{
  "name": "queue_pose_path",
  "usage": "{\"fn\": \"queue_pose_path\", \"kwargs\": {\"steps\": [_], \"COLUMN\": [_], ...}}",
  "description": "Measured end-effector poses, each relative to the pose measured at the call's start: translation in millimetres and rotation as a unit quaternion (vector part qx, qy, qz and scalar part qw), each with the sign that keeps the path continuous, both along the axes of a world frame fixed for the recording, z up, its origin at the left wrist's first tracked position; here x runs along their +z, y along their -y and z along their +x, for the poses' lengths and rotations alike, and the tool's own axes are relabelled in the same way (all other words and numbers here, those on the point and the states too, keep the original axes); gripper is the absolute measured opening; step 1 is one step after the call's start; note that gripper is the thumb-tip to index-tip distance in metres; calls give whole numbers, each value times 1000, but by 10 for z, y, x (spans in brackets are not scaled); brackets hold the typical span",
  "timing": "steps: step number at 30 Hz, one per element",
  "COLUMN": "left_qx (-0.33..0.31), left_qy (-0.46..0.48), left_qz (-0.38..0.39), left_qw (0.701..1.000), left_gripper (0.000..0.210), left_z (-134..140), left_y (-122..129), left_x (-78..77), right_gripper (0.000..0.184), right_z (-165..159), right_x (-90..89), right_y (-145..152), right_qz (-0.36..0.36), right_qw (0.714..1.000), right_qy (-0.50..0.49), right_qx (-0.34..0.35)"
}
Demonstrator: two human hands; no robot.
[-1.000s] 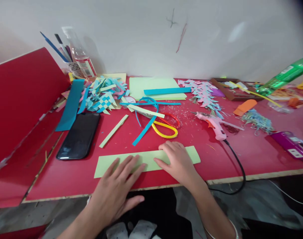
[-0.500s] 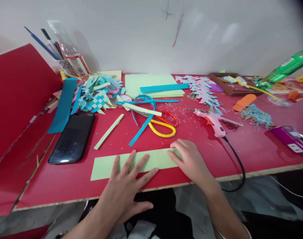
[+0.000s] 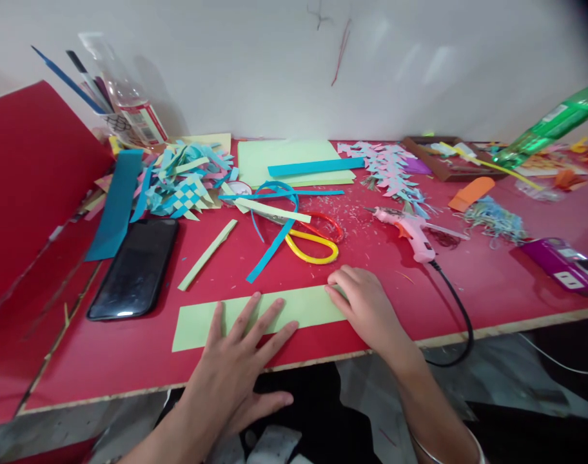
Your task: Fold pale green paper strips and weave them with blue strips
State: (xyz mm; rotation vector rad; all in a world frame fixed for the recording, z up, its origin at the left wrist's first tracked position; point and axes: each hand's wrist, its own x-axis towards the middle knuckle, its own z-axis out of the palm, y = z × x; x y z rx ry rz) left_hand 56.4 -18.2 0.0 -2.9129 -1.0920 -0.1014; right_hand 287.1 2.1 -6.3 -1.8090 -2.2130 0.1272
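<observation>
A pale green paper strip (image 3: 303, 308) lies flat along the front of the red table. My left hand (image 3: 240, 357) is spread over it, fingertips resting on the paper and thumb out past the table edge. At the strip's right end, my right hand (image 3: 364, 309) has its thumb and curled fingers closed on the paper, covering that end. Just beyond are scissors with red and yellow handles (image 3: 318, 250), partly under blue paper strips (image 3: 272, 251) and a narrow pale green strip (image 3: 274, 211). Another narrow green strip (image 3: 207, 254) lies to the left.
A phone (image 3: 134, 267) lies at left, near a heap of folded paper pieces (image 3: 182, 177). Green sheets (image 3: 284, 154) are at the back. To the right are a pink glue gun (image 3: 407, 232) with its cord, a green bottle (image 3: 550, 125) and a purple power strip (image 3: 562, 261).
The whole view has shifted slightly, so things appear a little further left. Both hands keep nearly the same places on the green strip, which lies as before.
</observation>
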Motion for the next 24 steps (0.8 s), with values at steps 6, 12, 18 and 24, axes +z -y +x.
{"fn": "queue_pose_path", "kwargs": {"steps": [6,12,18,24], "left_qx": [48,58,60,64], "left_qy": [17,13,4,-7], "left_qz": [-16,-27,-29,-41], "left_qw": [999,998,998,997], "left_gripper": [68,71,71,73], "left_z": [-60,-52,-62,-70], "left_y": [27,51,57,64], "left_x": [-1,-8,-9,-12], "right_gripper": [13,11,8,43], "right_z": [-20,-50,-90,-288], "right_x": [7,13,27,63], "right_y": [11,30,53,162], "right_qz": [0,37,64,43], "right_qw": [1000,997,992,999], "right_qy": [13,52,85,21], "right_qx": [-6,-36,-63,-25]}}
